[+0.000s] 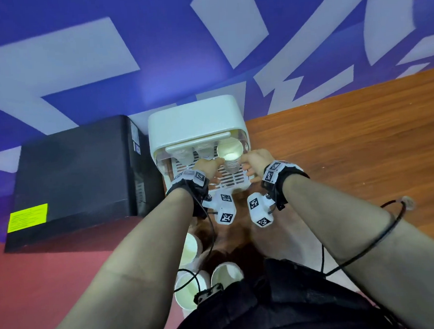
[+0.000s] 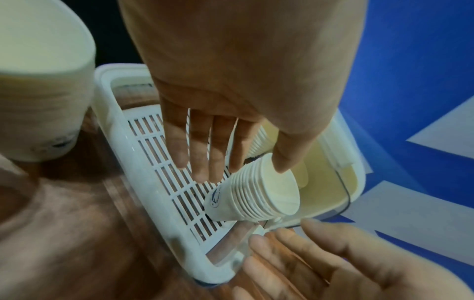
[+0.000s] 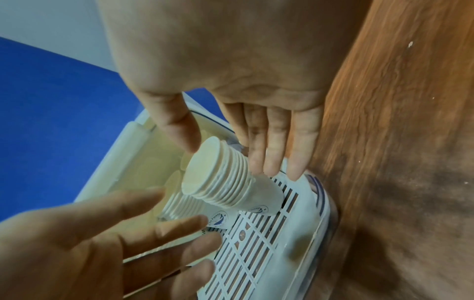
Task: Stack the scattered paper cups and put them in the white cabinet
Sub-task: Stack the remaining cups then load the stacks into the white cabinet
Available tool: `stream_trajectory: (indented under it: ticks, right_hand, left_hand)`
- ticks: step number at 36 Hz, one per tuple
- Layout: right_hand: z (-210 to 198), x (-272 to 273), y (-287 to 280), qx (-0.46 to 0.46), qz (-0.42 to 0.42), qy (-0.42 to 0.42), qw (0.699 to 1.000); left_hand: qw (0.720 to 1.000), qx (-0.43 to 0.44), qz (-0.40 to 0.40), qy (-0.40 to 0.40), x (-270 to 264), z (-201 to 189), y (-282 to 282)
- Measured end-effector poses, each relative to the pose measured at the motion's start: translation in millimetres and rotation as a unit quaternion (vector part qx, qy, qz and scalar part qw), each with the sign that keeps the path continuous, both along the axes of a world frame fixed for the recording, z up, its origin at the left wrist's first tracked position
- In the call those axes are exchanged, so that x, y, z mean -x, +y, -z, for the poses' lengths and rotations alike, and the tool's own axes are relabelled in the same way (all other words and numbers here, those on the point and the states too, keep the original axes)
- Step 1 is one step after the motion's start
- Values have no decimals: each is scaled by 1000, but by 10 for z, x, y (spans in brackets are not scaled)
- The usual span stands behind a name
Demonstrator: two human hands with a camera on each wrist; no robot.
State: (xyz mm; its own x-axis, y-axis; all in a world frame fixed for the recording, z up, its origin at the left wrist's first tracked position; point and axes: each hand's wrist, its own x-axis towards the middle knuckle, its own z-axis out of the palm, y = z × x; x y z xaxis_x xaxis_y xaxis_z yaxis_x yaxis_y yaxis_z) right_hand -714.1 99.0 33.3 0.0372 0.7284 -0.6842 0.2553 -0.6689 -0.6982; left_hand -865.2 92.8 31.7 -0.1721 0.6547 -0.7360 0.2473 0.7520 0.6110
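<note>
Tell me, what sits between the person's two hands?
A stack of paper cups, on the white cabinet's slatted tray, between left hand and right hand; wrist views show it.

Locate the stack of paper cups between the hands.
In the head view, the cup stack stands on the white cabinet's slatted tray, right of centre, between the left hand and right hand.

- It looked like an office or recording room rather than a home.
- A blue wall (image 1: 77, 25) carried big white painted lettering.
- A black computer case (image 1: 72, 174) stood beside a wooden table (image 1: 362, 133).
</note>
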Motion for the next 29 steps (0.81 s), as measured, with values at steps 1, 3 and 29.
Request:
stream_trajectory:
  ticks: [1,3,29]
  right_hand:
    - [-30,-12,-39,-6,-2,-1,1000]
    - [-142,-27,-137,-15,-14,-1,1000]
    - [73,203,-2134,47,-352,-192,915]
  left_hand:
    - [1000,-9,15,9,9,-56,-55]
    - [998,-37,42,27,31,-147,-177]
    - [794,-46,489,357,-44,-329,-1973]
